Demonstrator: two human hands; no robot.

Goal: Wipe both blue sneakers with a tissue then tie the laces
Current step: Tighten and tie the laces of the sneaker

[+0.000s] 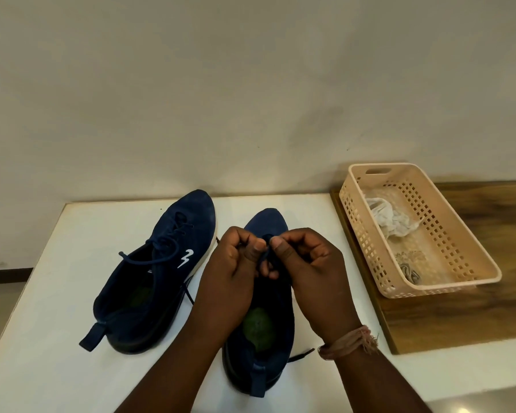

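Left hand [236, 263] and right hand [304, 260] each pinch the lace [265, 257] above the right sneaker [268, 338], fingers curled.

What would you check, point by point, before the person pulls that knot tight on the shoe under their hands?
1. Left hand pinches the lace: ok.
2. Right hand pinches the lace: ok.
3. Right sneaker flat on the white table: ok.
4. Loops formed properly: cannot tell, fingers hide them.
5. Left sneaker tied: not ok, its lace ends lie loose.
6. Used tissue out of the way in the basket: ok.
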